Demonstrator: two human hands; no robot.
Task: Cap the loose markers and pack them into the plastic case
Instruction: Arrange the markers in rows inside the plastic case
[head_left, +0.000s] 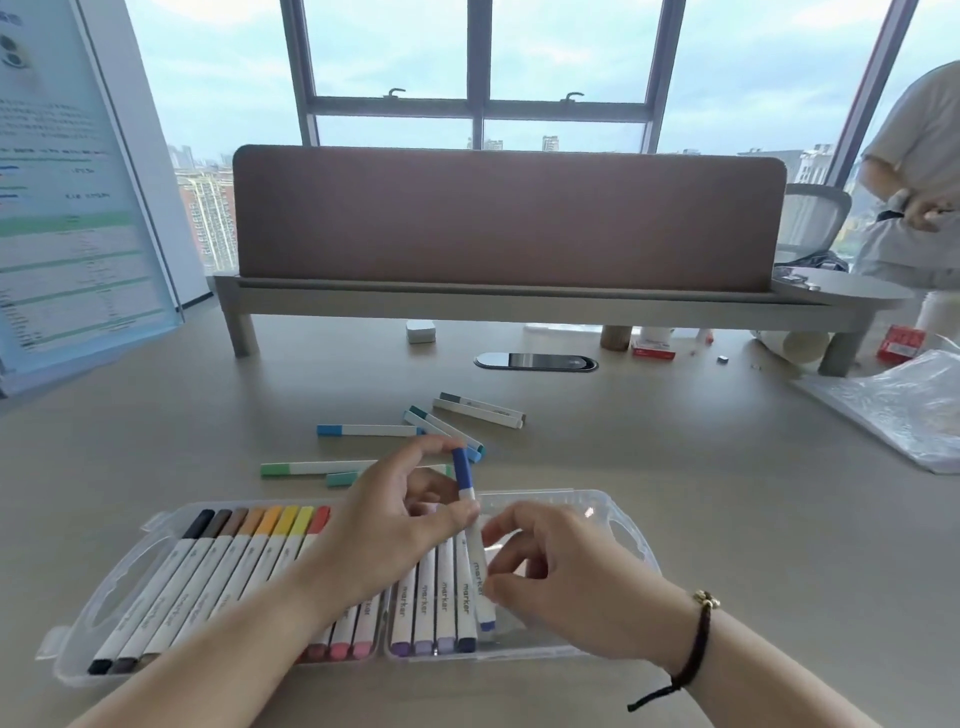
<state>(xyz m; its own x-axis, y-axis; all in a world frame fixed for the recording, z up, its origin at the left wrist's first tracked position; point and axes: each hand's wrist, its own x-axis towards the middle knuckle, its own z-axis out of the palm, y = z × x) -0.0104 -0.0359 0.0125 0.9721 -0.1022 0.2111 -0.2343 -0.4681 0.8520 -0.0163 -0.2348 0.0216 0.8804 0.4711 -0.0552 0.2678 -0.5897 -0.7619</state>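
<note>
A clear plastic case (618, 525) lies open on the desk, with a row of capped white markers (218, 566) filling its left part and middle. Above the case's right half, a white marker with a dark blue cap (467, 499) is held nearly upright. My left hand (384, 525) pinches its upper, capped end. My right hand (561, 566) grips its lower barrel near the bottom cap. Several loose markers lie beyond the case: a light blue one (363, 430), a green one (311, 467), teal ones (441, 426) and a grey pair (480, 409).
A raised shelf with a brown divider panel (509, 218) spans the back. Crinkled plastic packaging (898, 405) lies at the right, small boxes (653, 348) sit under the shelf, and a cable port (535, 361) is set in the desk. Another person (914, 182) stands at far right.
</note>
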